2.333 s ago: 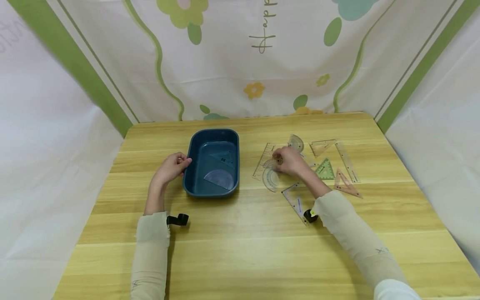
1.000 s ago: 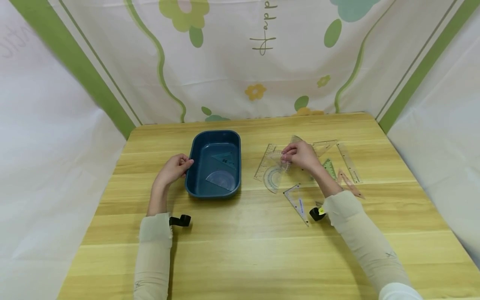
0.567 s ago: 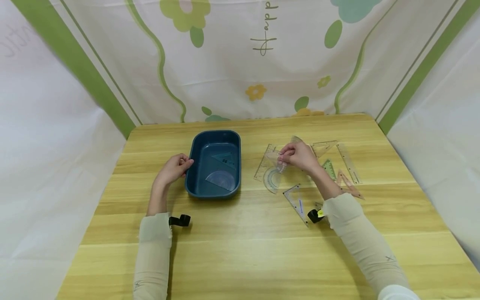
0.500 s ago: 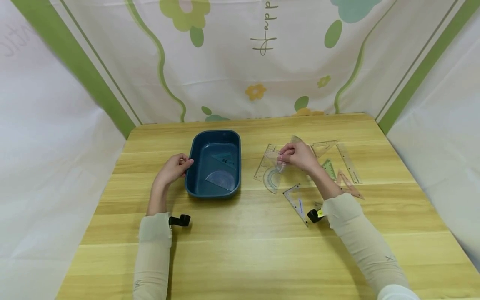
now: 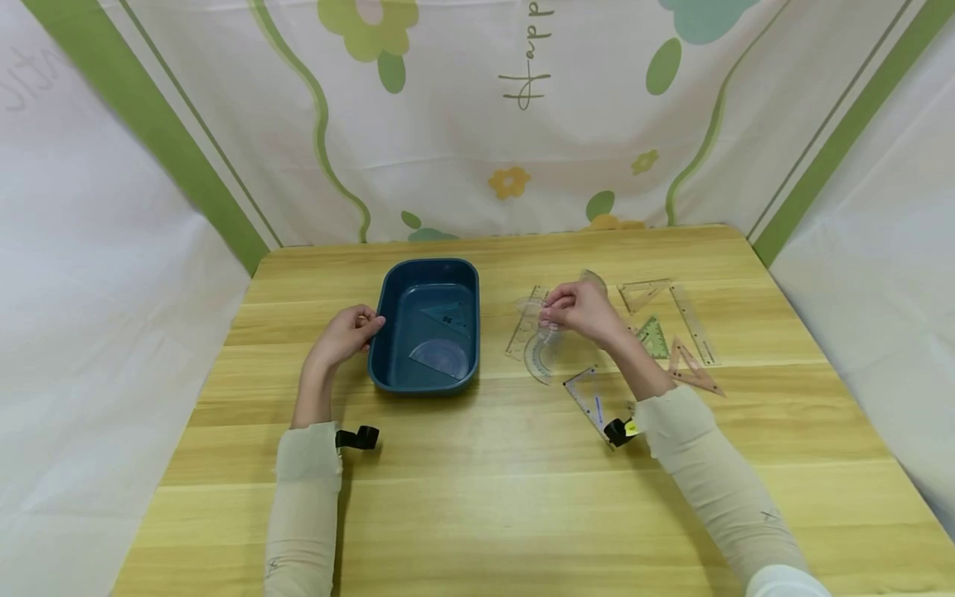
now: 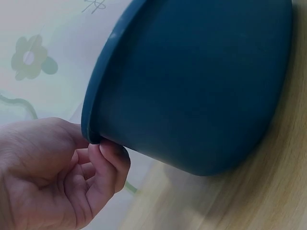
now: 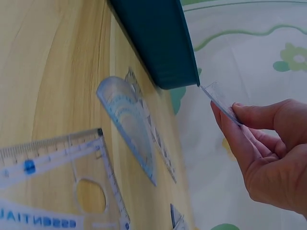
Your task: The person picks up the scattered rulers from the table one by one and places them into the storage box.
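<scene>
My left hand (image 5: 345,336) pinches the left rim of a dark blue plastic basin (image 5: 378,365); the left wrist view shows thumb above and curled fingers (image 6: 108,165) below the rim. In the basin lie a clear protractor (image 5: 442,358) and a teal set square (image 5: 448,317). Between thumb and fingers, my right hand (image 5: 585,313) pinches a clear protractor (image 7: 218,98), raised above the table and seen nearly edge-on in the right wrist view. Beneath that hand another clear protractor (image 5: 539,361) and a clear ruler (image 5: 520,332) lie on the wood, partly covered.
Right of the hand lie a green set square (image 5: 652,338), an orange set square (image 5: 692,369), a clear ruler (image 5: 694,323), a brownish set square (image 5: 637,292) and a smoky protractor (image 5: 593,279). A clear set square (image 5: 585,398) lies nearer me. A patterned curtain (image 5: 448,166) hangs behind.
My right hand has picked up the protractor, lifted it and lately moved a little left with it. The left hand stays on the basin's rim.
</scene>
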`<state>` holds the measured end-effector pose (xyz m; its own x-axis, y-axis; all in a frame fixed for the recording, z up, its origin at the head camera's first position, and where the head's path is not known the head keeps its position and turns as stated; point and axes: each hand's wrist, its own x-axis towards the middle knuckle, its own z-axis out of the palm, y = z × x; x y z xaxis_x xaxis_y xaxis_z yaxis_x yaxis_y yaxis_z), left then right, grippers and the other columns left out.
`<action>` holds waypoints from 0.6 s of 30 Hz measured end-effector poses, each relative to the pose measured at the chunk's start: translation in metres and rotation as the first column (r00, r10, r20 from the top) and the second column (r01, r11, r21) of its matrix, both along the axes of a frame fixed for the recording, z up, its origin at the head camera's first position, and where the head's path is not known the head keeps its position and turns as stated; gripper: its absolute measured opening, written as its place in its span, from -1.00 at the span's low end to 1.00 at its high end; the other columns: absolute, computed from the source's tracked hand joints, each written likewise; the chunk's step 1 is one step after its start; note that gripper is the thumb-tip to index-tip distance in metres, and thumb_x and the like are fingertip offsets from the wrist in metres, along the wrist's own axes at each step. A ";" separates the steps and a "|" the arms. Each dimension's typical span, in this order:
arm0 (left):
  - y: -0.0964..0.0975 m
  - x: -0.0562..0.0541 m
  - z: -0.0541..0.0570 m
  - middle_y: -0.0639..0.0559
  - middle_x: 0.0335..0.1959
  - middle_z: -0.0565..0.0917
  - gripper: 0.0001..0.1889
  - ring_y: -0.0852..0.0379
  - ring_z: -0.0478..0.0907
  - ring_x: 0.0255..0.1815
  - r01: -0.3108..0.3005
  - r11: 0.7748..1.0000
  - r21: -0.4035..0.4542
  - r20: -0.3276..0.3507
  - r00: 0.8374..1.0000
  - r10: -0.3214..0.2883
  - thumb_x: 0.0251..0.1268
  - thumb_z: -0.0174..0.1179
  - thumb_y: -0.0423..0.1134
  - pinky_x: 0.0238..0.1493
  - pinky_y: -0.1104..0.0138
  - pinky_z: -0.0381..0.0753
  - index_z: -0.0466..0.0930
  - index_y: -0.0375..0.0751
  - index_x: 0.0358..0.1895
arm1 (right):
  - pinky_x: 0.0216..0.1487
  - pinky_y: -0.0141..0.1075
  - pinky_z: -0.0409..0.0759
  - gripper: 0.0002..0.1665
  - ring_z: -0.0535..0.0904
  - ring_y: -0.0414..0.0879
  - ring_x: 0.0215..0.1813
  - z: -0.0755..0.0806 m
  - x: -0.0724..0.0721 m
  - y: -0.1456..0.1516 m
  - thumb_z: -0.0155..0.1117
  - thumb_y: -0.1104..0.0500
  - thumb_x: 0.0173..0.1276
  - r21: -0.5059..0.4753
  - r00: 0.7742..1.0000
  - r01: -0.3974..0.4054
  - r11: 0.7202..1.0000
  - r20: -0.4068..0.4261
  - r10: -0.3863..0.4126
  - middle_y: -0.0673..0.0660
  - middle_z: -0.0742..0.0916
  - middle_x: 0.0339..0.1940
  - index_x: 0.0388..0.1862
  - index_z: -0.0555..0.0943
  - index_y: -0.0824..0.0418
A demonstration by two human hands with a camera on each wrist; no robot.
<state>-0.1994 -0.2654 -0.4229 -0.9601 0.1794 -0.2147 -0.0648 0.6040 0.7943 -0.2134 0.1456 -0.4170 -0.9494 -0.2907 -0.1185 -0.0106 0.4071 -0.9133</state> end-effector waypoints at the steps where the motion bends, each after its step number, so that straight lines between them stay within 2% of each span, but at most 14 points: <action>1: 0.000 0.000 0.000 0.08 -0.60 0.36 -0.69 0.03 0.40 -0.52 -0.003 1.000 -0.003 0.000 1.000 0.003 0.60 -0.01 -0.13 -0.48 0.37 0.38 0.41 -0.40 -0.05 | -0.11 -0.16 0.74 -0.79 0.77 -0.05 -0.22 0.002 0.001 -0.002 0.28 0.34 0.40 -0.003 1.000 -0.003 1.000 0.002 0.003 0.32 0.77 -0.21 -0.05 0.60 0.43; 5: -0.001 -0.001 0.000 -0.02 -0.45 0.49 -0.68 0.01 0.47 -0.41 -0.022 1.000 -0.022 -0.009 1.000 0.022 0.58 0.02 -0.14 -0.35 0.30 0.55 0.47 -0.41 -0.04 | -0.10 -0.12 0.74 -0.78 0.77 -0.03 -0.22 0.007 0.004 -0.010 0.28 0.32 0.41 -0.003 1.000 -0.027 1.000 -0.010 0.027 0.31 0.77 -0.21 -0.04 0.60 0.42; 8: -0.001 -0.001 0.001 -0.19 -0.22 0.58 -0.67 0.00 0.54 -0.27 -0.026 0.999 -0.033 -0.017 1.000 0.026 0.57 0.03 -0.17 -0.15 0.18 0.67 0.49 -0.44 0.04 | -0.10 -0.11 0.74 -0.78 0.76 -0.02 -0.21 0.010 0.005 -0.016 0.27 0.30 0.42 0.012 0.999 -0.040 0.999 -0.030 0.040 0.30 0.77 -0.20 -0.03 0.61 0.41; 12: -0.004 0.000 0.002 -0.34 0.04 0.56 -0.65 -0.02 0.58 -0.10 -0.017 1.000 -0.018 -0.003 1.000 0.017 0.57 0.02 -0.24 0.01 0.07 0.69 0.45 -0.49 0.16 | -0.09 -0.11 0.74 -0.77 0.74 -0.04 -0.19 0.015 0.007 -0.026 0.28 0.25 0.43 0.035 0.997 -0.057 0.998 -0.053 0.058 0.24 0.77 -0.20 -0.02 0.62 0.37; 18: -0.005 0.001 0.004 -0.36 0.05 0.55 -0.65 0.01 0.57 -0.11 -0.011 1.000 -0.008 0.005 1.000 0.011 0.57 0.03 -0.24 0.02 0.09 0.69 0.44 -0.49 0.17 | -0.10 -0.13 0.74 -0.81 0.75 -0.04 -0.20 0.025 0.009 -0.043 0.31 0.23 0.41 0.017 0.994 -0.088 0.996 -0.067 0.089 0.20 0.77 -0.25 -0.09 0.65 0.32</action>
